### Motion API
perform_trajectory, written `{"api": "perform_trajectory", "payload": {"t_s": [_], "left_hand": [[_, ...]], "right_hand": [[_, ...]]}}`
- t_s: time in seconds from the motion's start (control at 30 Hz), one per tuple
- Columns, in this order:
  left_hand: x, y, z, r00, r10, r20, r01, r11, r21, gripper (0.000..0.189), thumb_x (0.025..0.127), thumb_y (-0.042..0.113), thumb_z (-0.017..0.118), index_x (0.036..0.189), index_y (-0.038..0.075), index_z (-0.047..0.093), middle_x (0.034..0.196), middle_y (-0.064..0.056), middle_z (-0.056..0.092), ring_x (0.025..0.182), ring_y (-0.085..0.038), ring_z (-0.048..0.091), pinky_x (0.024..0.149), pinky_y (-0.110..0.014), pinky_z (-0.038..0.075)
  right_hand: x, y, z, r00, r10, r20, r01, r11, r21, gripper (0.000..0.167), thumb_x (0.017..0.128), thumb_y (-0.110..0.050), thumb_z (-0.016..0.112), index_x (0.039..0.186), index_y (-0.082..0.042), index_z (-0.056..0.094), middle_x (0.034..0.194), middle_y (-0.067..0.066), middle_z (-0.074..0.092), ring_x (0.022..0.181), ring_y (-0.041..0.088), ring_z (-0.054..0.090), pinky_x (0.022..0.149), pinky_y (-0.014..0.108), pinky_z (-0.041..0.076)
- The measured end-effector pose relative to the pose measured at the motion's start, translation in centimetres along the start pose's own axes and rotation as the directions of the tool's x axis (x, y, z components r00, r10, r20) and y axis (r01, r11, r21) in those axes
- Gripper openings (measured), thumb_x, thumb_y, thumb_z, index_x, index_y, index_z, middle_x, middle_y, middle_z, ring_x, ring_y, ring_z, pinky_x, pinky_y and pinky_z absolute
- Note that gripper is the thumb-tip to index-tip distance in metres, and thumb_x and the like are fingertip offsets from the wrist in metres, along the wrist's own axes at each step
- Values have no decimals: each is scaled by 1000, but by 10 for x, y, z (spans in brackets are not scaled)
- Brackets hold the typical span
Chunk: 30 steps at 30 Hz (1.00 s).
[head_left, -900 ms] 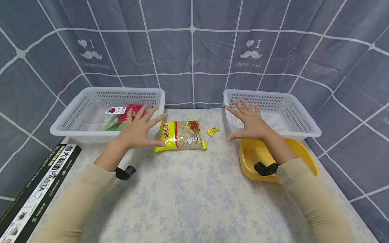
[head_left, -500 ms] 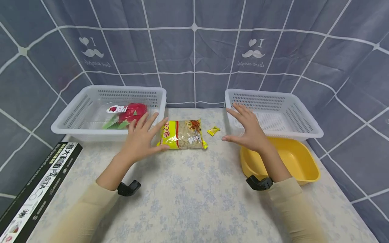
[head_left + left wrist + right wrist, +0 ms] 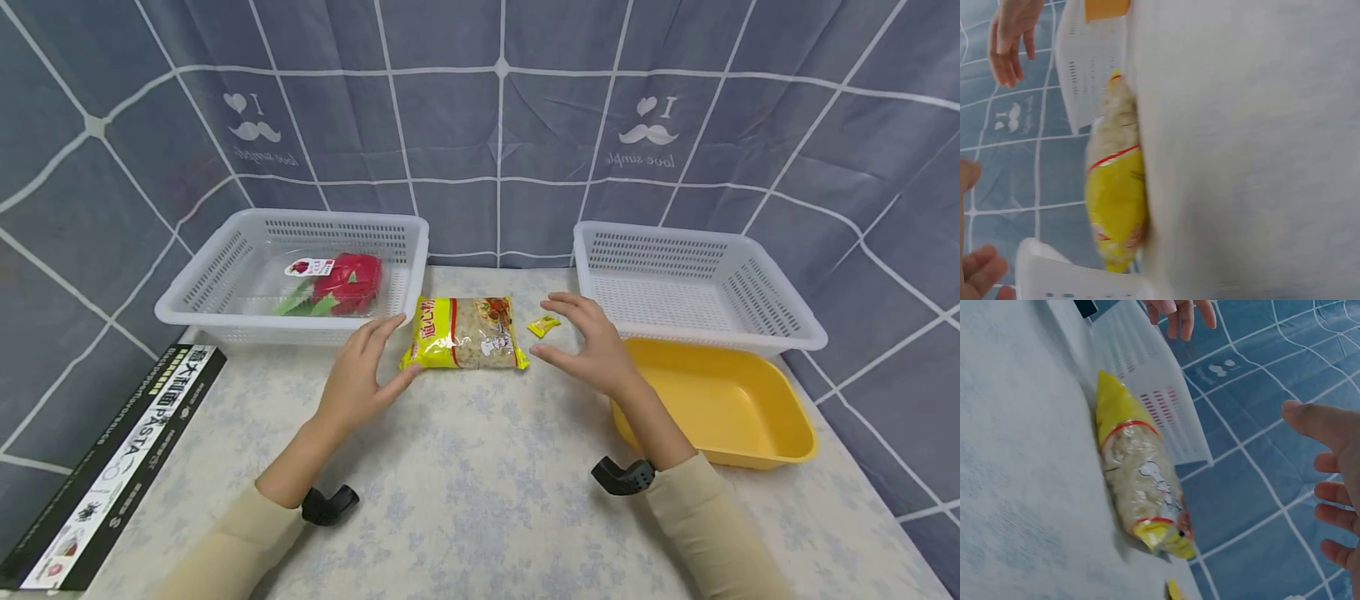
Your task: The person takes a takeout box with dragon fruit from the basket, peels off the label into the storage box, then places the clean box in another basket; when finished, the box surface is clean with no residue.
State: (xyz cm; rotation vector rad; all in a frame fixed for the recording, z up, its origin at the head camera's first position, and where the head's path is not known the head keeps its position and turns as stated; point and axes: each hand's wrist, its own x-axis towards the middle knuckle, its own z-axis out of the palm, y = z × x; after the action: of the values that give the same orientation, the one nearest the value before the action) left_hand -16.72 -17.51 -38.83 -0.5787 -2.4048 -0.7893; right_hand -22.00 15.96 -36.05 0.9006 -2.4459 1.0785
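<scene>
A yellow and clear bag of dry pasta lies flat on the table between my two hands. My left hand is at the bag's left end, thumb tip overlapping its lower corner in the head view, fingers extended. To the right of the bag, my right hand hovers with fingers and thumb spread apart, holding nothing. A small yellow wrapped candy lies just beyond its thumb. In the left wrist view the bag shows from its side, and the right wrist view shows the bag from its other end.
A white basket at the back left holds a red and green item in clear packaging. Another white basket stands back right, behind a yellow tub. A long black pasta box lies along the left edge.
Both hands have drawn inward and lower toward the bag, the left off the left basket's front and the right off the right basket. The view has shifted slightly; the bag stays put.
</scene>
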Motion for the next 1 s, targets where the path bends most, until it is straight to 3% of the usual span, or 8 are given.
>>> {"api": "perform_trajectory", "payload": {"t_s": [0.13,0.27,0.4,0.5,0.63,0.77,0.93,1.0], "left_hand": [[-7,-6,6,981,-174,-85,166,982,-89,59,86,18,72,137,2,48,115,-20,60,100,-34,56,84,-52,46],[-11,-16,10,918,-377,-119,339,905,-256,57,90,14,68,139,0,42,112,-20,60,100,-34,57,82,-49,45],[-10,-23,14,855,-505,-118,432,819,-379,61,92,13,66,140,1,30,116,-21,57,106,-33,54,83,-42,42],[-8,-27,17,817,-553,-160,446,784,-431,60,93,13,64,139,1,28,115,-19,56,104,-29,55,80,-32,42],[-6,-32,23,776,-578,-252,419,771,-479,54,95,11,62,137,0,30,109,-19,57,96,-16,54,74,-22,41],[-1,-26,24,751,-585,-305,389,766,-512,50,95,8,61,133,-4,32,103,-20,56,89,-8,51,71,-17,40],[8,-6,17,718,-606,-343,393,759,-519,43,94,4,59,126,-8,35,97,-16,54,84,-7,50,71,-17,39],[9,-8,20,700,-617,-359,391,752,-531,43,93,6,61,125,-8,36,96,-13,54,83,-8,51,71,-18,39]], "right_hand": [[0,2,12,1000,4,7,-4,1000,26,58,79,-21,81,130,-4,60,137,13,52,126,32,45,102,55,36],[2,4,24,1000,-1,12,1,998,61,56,79,-21,81,128,-6,61,133,14,55,125,29,48,102,51,38],[6,3,34,1000,-6,13,4,994,105,51,79,-21,81,125,-6,62,130,13,57,123,27,50,101,48,40],[10,1,39,1000,-3,15,1,994,114,48,80,-22,80,123,-6,64,127,11,59,121,25,51,101,47,41],[15,-2,44,1000,-4,20,2,994,107,46,80,-23,80,120,-6,66,125,9,61,120,25,52,102,47,39],[21,-7,47,999,-11,34,7,994,112,46,80,-23,80,119,-5,66,124,9,61,118,26,53,103,46,39],[28,-12,52,997,-24,67,14,990,144,47,80,-23,80,120,-3,66,122,9,61,115,25,54,99,46,42],[31,-15,54,996,-37,77,25,988,149,47,80,-22,81,120,-3,66,122,10,61,114,26,55,98,46,43]]}}
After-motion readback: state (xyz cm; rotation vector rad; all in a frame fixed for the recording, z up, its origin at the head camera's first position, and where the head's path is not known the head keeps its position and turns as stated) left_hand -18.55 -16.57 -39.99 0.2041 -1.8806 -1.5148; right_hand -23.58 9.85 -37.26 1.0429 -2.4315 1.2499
